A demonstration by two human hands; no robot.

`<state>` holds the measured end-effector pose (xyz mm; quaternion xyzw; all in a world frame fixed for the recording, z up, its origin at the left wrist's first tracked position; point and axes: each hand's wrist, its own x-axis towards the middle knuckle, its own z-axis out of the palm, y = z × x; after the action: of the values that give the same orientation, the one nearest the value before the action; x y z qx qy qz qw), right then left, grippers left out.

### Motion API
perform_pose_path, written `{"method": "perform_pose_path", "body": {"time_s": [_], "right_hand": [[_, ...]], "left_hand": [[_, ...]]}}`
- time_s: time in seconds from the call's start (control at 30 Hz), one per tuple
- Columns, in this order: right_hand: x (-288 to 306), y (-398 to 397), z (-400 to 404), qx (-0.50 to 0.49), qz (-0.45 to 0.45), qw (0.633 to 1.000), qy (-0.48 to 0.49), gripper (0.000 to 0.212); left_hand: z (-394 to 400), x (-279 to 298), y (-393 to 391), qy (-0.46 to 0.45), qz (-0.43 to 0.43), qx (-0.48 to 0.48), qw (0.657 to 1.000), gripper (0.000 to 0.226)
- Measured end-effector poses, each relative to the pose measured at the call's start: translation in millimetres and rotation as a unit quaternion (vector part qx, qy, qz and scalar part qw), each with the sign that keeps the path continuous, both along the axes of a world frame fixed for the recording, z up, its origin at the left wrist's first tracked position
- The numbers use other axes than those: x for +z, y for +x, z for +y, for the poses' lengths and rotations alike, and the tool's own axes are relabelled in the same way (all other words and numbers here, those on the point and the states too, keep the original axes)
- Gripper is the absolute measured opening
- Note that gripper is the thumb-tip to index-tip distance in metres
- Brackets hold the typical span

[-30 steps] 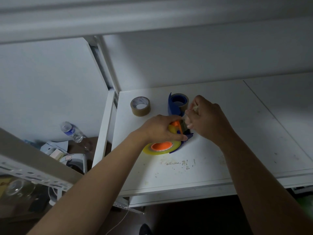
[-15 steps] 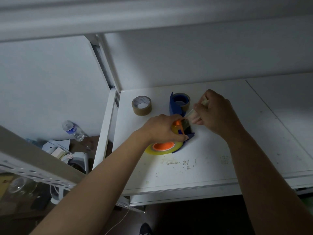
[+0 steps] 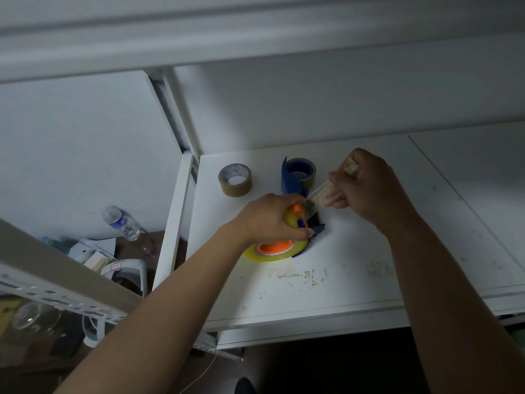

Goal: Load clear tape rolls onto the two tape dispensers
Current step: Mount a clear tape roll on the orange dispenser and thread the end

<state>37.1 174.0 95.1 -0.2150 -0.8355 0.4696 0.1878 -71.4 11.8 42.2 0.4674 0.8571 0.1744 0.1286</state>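
Brown tape roll [image 3: 235, 180] stands on the white table [image 3: 355, 294] beyond my left grip; second blue dispenser [image 3: 297, 176], roll fitted, sits between it and my right grip. Water bottle [image 3: 121, 222] on the floor, far left. Left hand [image 3: 270, 220] clenches the near dispenser [image 3: 301, 223], hiding its top. Its clear yellowish roll [image 3: 274, 253] on an orange hub lies below that grip. Right hand [image 3: 366, 189] pinches the tape strip [image 3: 319, 194], stretched taut.

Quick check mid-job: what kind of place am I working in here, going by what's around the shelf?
Likely a storeroom or packing corner, not a tidy office. The work goes on at a scuffed white metal shelf under another shelf; a brown tape roll stands on it, and a water bottle lies among clutter on the floor.
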Motion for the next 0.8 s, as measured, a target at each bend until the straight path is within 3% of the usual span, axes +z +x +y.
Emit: {"method": "perform_pose_path", "body": {"time_s": [0.2,0.37,0.57,0.8], "right_hand": [[2.7,1.5,-1.3,0.001,0.014,0.999,-0.029,0.014],[3.5,3.0,1.0,0.004,0.010,0.998,-0.055,0.012],[-2.1,6.2,5.3,0.004,-0.009,0.989,-0.145,0.010],[-8.1,8.1,4.8,0.040,-0.037,0.978,-0.200,0.008]], "left_hand": [[-2.9,-0.3,-0.8,0.007,-0.025,0.007,1.000,0.071],[-2.9,-0.7,9.2,0.008,-0.003,0.012,1.000,0.063],[-14.5,-8.7,7.8,0.039,0.032,0.035,0.998,0.061],[-26.9,-13.1,4.4,0.057,0.005,0.045,0.997,0.070]]}}
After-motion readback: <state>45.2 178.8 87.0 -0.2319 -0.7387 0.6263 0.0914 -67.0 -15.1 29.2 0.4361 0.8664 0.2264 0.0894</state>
